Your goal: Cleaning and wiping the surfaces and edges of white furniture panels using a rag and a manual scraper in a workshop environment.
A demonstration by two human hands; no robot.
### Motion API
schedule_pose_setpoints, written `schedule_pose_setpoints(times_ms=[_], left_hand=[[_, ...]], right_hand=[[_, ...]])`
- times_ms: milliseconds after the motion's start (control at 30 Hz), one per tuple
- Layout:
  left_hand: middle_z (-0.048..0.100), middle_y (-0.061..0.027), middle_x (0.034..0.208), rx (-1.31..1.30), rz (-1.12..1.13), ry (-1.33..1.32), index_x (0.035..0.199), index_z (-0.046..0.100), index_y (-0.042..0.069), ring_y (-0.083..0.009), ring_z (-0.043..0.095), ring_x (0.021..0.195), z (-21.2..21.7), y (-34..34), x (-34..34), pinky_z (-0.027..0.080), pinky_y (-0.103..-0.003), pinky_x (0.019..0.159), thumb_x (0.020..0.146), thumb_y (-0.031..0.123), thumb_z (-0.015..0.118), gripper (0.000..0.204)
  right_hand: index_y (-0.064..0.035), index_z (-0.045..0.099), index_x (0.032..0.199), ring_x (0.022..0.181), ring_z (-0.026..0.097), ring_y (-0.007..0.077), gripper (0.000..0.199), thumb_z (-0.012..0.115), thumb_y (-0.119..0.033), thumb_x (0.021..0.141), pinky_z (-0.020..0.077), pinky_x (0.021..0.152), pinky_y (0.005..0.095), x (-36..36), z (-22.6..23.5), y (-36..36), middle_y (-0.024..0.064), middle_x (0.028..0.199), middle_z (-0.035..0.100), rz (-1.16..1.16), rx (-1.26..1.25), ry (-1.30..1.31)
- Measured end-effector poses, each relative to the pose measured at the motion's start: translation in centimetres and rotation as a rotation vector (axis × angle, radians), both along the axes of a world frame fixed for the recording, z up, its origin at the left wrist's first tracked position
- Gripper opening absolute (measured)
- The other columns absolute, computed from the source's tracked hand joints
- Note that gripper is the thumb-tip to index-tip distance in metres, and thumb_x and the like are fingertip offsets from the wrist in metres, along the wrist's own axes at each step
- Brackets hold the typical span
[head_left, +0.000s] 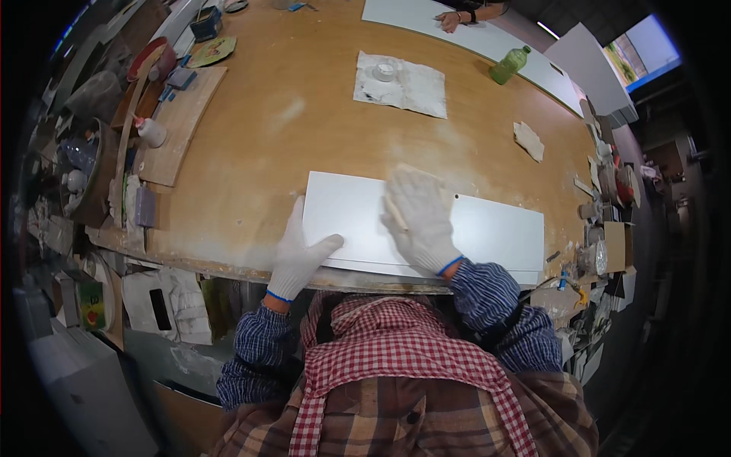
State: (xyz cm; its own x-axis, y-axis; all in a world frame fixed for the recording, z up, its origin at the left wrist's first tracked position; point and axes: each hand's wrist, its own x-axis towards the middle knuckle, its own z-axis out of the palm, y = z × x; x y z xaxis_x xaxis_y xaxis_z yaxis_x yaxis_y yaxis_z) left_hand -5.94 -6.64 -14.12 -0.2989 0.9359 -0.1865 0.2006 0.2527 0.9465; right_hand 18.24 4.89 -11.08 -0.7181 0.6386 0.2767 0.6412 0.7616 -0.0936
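Covering a tan pad [445, 195], the right hand [420, 217] holds it, fingers together, on the white panel [499, 232] at frame centre; the left hand [298, 247], thumb wide, braces the panel's left end. Uneven pressure could skid it.

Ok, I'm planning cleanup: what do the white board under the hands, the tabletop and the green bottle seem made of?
Board: perhaps wood-based, painted or laminated; its white face looks smooth and softly shiny, core unclear. Tabletop: likely wood, worn, mostly matt; tan-brown with pale smears. Bottle: probably glossy plastic; see-through green with highlights.
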Motion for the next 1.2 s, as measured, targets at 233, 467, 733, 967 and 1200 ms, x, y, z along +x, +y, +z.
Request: schedule_pose_setpoints(times_ms=[233,467,733,967,1200], left_hand=[[0.048,-0.0255,0.158,-0.028,-0.154,0.084,0.168,0.019,0.0,-0.0356,0.05,0.146,-0.2,0.3,-1.5,0.045,-0.041,0.117,0.077,0.04,0.09,0.122],[0.03,-0.0261,0.172,-0.137,-0.133,0.127,0.171,0.015,0.004,-0.0373,0.043,0.153,1.5,-0.5,-1.5,0.039,-0.041,0.122,0.097,0.041,0.073,0.101],[0.039,-0.0209,0.169,0.07,0.012,0.134,0.169,0.029,0.009,-0.0326,0.046,0.151,-2.1,-0.6,-0.9,0.038,-0.037,0.121,0.108,0.037,0.054,0.072],[0.043,-0.0179,0.168,0.009,0.012,0.189,0.168,0.032,0.008,-0.0288,0.051,0.147,0.0,-0.2,-0.4,0.039,-0.033,0.119,0.109,0.035,0.052,0.068],[0.051,-0.022,0.157,-0.103,-0.002,0.884,0.154,0.049,0.001,-0.0387,0.045,0.148,4.8,1.1,1.7,0.034,-0.047,0.122,0.099,0.027,0.064,0.063]], right_hand=[[-0.0033,0.064,0.132,0.132,0.053,0.0369,0.043,0.065,-0.026,0.096,0.0371,0.117,0.0502,-9.1,2.5,0.7,0.0183,0.138,0.061,0.599,-0.241,0.122],[-0.0002,0.067,0.122,0.123,0.06,0.0385,0.043,0.074,-0.013,0.082,0.0447,0.111,0.0555,10.1,3.6,-0.9,0.0189,0.126,0.066,0.265,0.036,-0.132],[0.0013,0.065,0.123,0.118,0.06,0.0362,0.04,0.066,-0.021,0.09,0.0442,0.11,0.0551,-3.3,3.3,-3.7,0.0195,0.121,0.064,0.621,-0.11,0.228],[-0.0017,0.065,0.123,0.124,0.057,0.0372,0.034,0.063,-0.023,0.096,0.0432,0.112,0.0521,7.5,0.7,-0.4,0.0186,0.128,0.063,0.43,-0.026,0.116],[-0.0006,0.063,0.138,0.13,0.058,0.0447,0.043,0.058,-0.025,0.104,0.0474,0.111,0.0463,35.0,0.0,3.7,0.0255,0.141,0.062,-0.507,-0.143,0.065]])
